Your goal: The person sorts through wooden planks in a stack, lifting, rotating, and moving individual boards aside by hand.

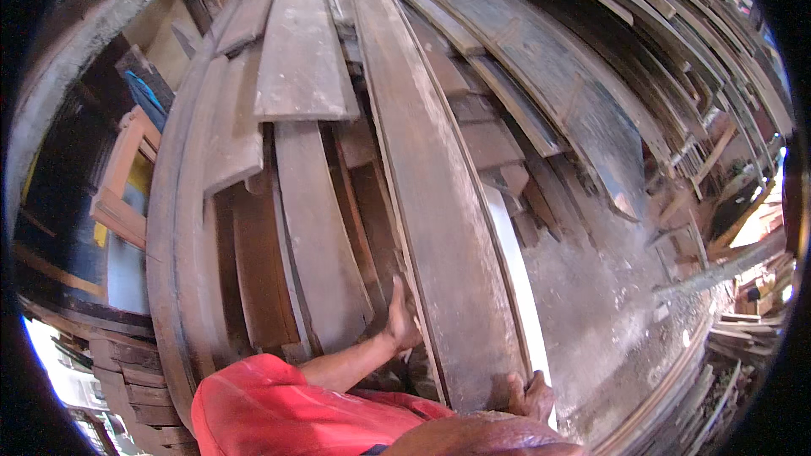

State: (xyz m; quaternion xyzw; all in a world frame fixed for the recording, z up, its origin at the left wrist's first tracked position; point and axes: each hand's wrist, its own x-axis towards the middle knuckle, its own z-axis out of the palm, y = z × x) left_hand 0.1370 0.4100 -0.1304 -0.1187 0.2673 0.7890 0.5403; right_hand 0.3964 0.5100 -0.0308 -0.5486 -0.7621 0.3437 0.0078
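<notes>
Two hands are at one long plank, which runs from the near bottom centre to the top of the view, in the middle of the pile. The right hand grips its right edge near the close end, fingers bent; the left hand is at its left edge, thumb up, its other fingers out of sight, so I cannot tell whether it is gripping. One white strip shows along the plank's right side, partly covered by it. One red sleeve and the right arm cut across the bottom, hiding the plank's close end. At left stands one orange frame. The boards around overlap too much to count, and those at far right blur into shadow.
</notes>
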